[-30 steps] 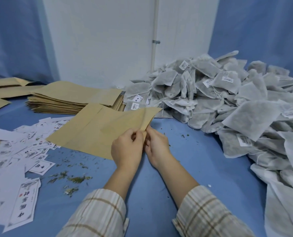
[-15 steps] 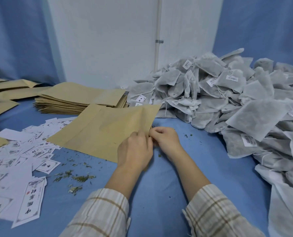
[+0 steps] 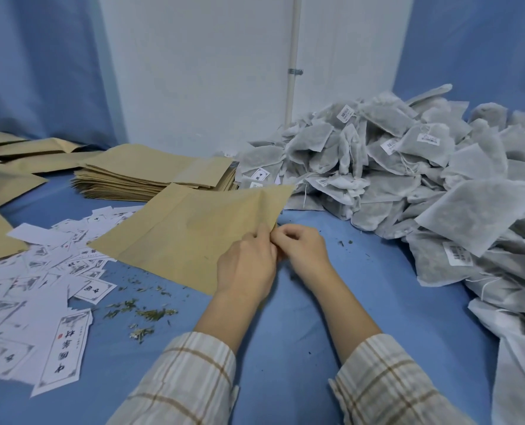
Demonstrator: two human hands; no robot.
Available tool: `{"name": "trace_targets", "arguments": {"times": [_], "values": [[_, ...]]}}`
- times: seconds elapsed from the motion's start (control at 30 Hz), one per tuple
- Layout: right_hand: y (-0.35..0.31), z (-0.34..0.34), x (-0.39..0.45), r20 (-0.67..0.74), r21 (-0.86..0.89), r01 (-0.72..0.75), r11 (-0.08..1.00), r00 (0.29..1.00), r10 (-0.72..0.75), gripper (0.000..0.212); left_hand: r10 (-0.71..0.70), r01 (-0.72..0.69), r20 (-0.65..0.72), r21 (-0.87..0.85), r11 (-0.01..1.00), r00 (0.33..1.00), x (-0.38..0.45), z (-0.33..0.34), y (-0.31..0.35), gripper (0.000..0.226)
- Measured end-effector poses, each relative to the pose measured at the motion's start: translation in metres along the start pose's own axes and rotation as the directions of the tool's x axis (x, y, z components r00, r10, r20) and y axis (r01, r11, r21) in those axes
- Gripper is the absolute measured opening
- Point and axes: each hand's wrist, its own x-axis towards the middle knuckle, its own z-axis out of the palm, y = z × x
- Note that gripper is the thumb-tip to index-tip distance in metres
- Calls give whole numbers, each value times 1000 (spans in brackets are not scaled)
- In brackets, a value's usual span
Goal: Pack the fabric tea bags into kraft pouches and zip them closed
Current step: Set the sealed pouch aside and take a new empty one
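Here the flat tan kraft pouch (image 3: 193,231) lies creased, pinched by both hands.

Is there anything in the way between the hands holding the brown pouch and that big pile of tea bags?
Nothing visible blocks it. Both hands, left and right, pinch the kraft pouch at its right edge. Between them and the tea bag pile lies bare blue table with only a few loose tea crumbs.

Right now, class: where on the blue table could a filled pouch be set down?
Bare blue cloth lies between the right hand and the tea bag heap. Left is crowded: paper labels, loose tea crumbs, stacked pouches.
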Motion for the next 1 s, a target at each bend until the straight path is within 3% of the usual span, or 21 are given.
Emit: {"name": "trace_targets", "arguments": {"times": [0.1, 0.23, 0.33, 0.47, 0.53, 0.6, 0.73, 0.83, 0.9, 1.0], "values": [[5, 7, 0, -34, -53, -30, 998, 999, 28, 26, -34, 41, 35, -218, 975, 999, 2, -2, 0, 18], [10, 18, 0, -48, 35, -112, 993, 992, 113, 36, -180, 149, 6, -589, 794, 984, 1, 4, -4, 28], [11, 20, 0, -25, 96, -203, 974, 978, 206, 34, -246, 186, 10, -687, 702, 969, -1, 7, -6, 34], [11, 18, 4, -42, 305, -353, 885, 923, 383, 27, -362, 255, 19, -742, 620, 932, 2, 11, -6, 26], [10, 16, 4, -64, 256, -321, 912, 936, 347, 26, -351, 234, -23, -704, 670, 936, 3, 9, -7, 28], [6, 15, 2, -138, 34, -194, 980, 971, 197, 32, -276, 177, -84, -585, 792, 957, 4, 4, -7, 30], [-13, 15, -5, -256, -213, 54, 976, 961, -109, 9, -97, 65, -178, -175, 982, 979, 6, -8, 0, 24], [-18, 11, -8, -231, -302, 109, 947, 955, -184, 11, -28, 34, -150, 41, 999, 988, 4, -15, 7, 11], [-19, 8, -11, -193, -442, 159, 883, 944, -266, 14, -38, 51, -122, 99, 994, 992, 1, -20, 13, 12], [-19, 4, -15, -120, -620, 143, 771, 954, -274, 5, -34, 45, -91, 119, 992, 995, -1, -28, 23, 13]]}}
